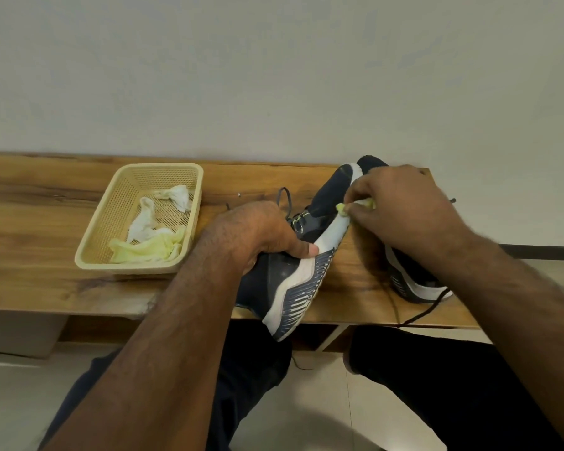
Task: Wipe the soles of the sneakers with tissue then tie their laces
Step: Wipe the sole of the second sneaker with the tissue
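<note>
Nearest the person, left grip: the left hand is curled round the upper of the dark navy sneaker with a white-and-navy ribbed sole, thumb pressed on the white midsole, tilting it sole-edge up off the wooden table
Right grip: the right hand pinches a small wad of pale yellow tissue against the white midsole near the toe end
Doing it well: I judge short firm strokes along the edge work best, with the left hand bracing against the push
Second sneaker: the other dark sneaker lies on the table under the right forearm, its black lace loose
Farther left: a cream plastic mesh basket holds crumpled white and yellow tissues
</note>
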